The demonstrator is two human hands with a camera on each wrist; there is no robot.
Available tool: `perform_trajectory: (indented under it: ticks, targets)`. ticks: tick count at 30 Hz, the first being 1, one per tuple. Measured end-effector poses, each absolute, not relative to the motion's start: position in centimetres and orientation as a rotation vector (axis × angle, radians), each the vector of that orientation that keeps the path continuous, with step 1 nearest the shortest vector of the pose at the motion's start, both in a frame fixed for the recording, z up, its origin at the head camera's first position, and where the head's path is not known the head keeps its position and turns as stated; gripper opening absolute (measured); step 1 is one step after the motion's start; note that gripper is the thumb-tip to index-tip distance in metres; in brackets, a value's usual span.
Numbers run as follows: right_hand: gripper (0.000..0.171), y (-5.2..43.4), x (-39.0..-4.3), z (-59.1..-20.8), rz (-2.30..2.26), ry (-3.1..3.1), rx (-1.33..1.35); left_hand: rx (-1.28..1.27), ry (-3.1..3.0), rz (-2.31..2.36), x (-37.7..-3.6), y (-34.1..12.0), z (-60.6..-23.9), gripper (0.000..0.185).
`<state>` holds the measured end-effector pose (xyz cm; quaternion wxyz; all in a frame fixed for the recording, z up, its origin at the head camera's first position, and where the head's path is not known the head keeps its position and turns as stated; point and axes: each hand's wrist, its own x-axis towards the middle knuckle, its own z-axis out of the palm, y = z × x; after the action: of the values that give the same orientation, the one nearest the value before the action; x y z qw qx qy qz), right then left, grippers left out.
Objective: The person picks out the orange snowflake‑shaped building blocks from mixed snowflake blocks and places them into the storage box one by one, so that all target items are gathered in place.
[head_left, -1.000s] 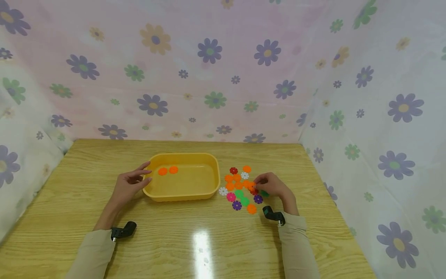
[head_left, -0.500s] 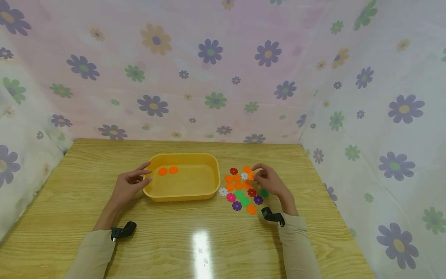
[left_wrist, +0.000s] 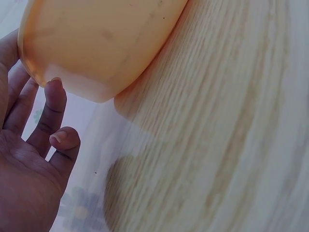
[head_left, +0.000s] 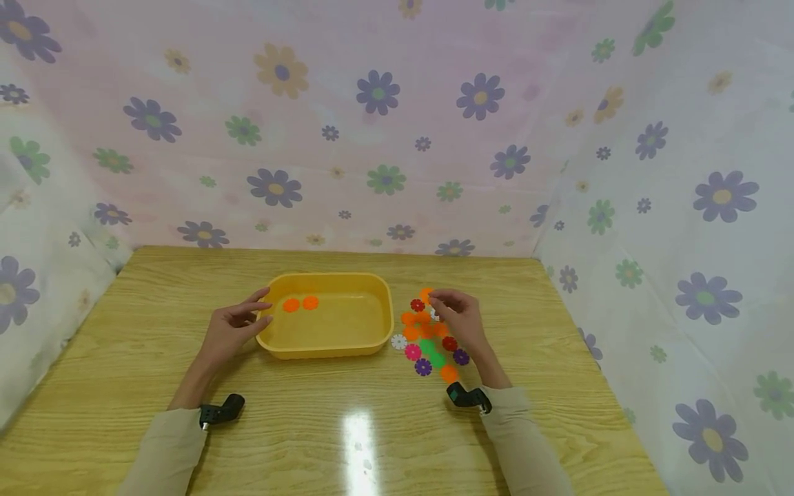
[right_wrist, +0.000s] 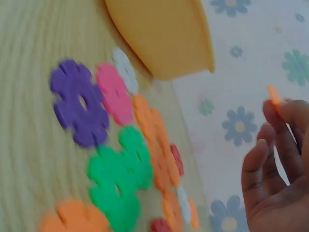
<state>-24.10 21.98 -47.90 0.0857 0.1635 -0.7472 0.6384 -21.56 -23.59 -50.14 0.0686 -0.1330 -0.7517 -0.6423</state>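
My left hand point(head_left: 226, 332) holds the left end of a yellow plastic basin point(head_left: 329, 350), fingers and thumb at its rim. In the left wrist view, some curled fingertips show by the outer wall of the basin point(left_wrist: 104, 53). Two orange flower-shaped discs point(head_left: 291, 305) lie inside it. My right hand point(head_left: 462, 318) is raised over the back of a spread of loose discs, pinching an orange flower-shaped disc point(right_wrist: 274, 95) between thumb and index finger. Beneath it lie green point(right_wrist: 113, 186), purple point(right_wrist: 79, 102), pink point(right_wrist: 114, 93), white, red and orange discs on the table.
The discs lie on the wood-grain table point(head_left: 298, 427) just right of the basin. Flower-print cloth point(head_left: 397, 138) hangs behind the table and along both sides. Each wrist wears a small black camera point(head_left: 221, 410). A bright reflection shows on the table's near part.
My right hand has lifted the orange disc from the spread and carried it back and then left, towards the basin. The left hand and basin stay in place.
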Motion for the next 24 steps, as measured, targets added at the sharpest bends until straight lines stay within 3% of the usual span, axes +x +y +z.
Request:
perform_trajectory:
  ticks: [9,14,24]
  targets:
    - [0.023,18.1,-23.2,-48.5,2.209,-1.987,0.522,-0.393,-2.27,-1.936,-21.5,-23.5,-50.1,0.032]
    - [0.011,15.9,-22.4,-48.5,2.269,-1.932,0.553,-0.394,-2.267,-1.937,-21.5,-23.5,-50.1,0.032]
    - [0.006,12.3,-20.7,-47.9,2.262,-1.716,0.485,-0.399,-2.257,-1.941,-21.6,-23.5,-50.2,0.031]
